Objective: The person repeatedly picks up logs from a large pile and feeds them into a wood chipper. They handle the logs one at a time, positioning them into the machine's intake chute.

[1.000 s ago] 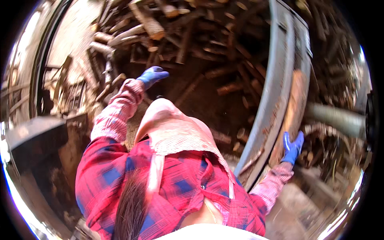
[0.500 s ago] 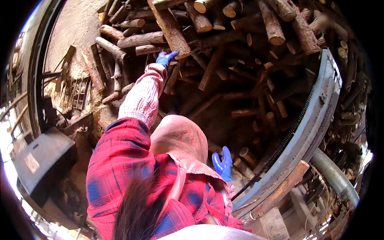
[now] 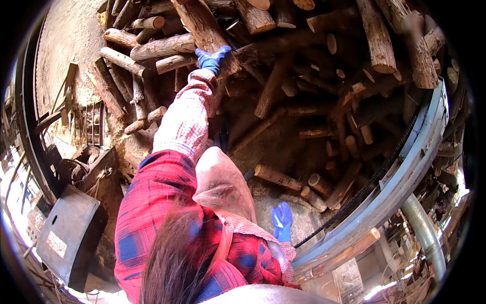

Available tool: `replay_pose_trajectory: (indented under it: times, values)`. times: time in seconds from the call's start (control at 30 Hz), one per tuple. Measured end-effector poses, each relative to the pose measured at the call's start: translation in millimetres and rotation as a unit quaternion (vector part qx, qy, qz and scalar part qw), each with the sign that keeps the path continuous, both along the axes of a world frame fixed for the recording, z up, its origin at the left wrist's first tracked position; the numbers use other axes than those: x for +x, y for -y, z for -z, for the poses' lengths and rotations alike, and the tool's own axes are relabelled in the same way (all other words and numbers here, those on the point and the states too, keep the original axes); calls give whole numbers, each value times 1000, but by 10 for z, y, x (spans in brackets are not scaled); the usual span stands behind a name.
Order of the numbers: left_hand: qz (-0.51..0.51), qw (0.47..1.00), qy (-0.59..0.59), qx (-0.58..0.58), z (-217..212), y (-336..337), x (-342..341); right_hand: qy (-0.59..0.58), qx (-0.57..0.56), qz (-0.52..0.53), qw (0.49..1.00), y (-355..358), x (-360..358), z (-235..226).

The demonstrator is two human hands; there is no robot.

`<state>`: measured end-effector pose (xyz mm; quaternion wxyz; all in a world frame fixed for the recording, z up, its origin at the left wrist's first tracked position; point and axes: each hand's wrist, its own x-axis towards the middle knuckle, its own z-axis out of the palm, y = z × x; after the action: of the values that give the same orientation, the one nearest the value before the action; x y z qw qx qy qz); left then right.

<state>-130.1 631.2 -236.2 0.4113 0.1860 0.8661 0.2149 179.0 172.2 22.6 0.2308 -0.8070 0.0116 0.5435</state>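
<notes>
My left hand (image 3: pixel 210 61), in a blue glove, reaches out to the far left side of the wood pile. It grips the near end of a thick, bark-covered log (image 3: pixel 200 25), its fingers spread across the log's upper side. Part of the grip is hidden by the hand itself. Low at the right, beside my body, my right hand (image 3: pixel 282 217) in a blue glove hangs with nothing in it, fingers stretched out. It is nearest to the dark chain (image 3: pixel 349 205) along the curved-looking blue-grey metal beam (image 3: pixel 405 172).
Several cut logs (image 3: pixel 164 48) are stacked ahead and to the right, some jutting toward me. Short logs (image 3: pixel 277 177) lie on the floor. A grey metal box (image 3: pixel 71 233) stands at the left. Beyond the beam runs a metal pipe (image 3: pixel 424 233), with a split timber (image 3: pixel 344 253) alongside.
My left hand has moved from beside the log's end onto its upper side and taken hold. My right hand has dropped slightly lower. The view has shifted, showing more floor logs.
</notes>
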Motion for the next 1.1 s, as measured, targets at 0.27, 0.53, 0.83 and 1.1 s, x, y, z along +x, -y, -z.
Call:
replay_pose_trajectory:
  times: [0.27,0.53,0.83,1.1]
  values:
    - [36,912,397,100,-1180,-82,-1110,-156,175,-135,963,-1397,-266,308]
    - [37,848,529,-16,-3138,1855,-532,-770,158,147,601,-2440,-1967,1119]
    - [11,794,607,1,-3038,3723,549,-652,147,158,727,-1369,-998,485]
    - [379,769,482,181,-3791,4099,2200,-432,411,124,793,-855,1085,-1178]
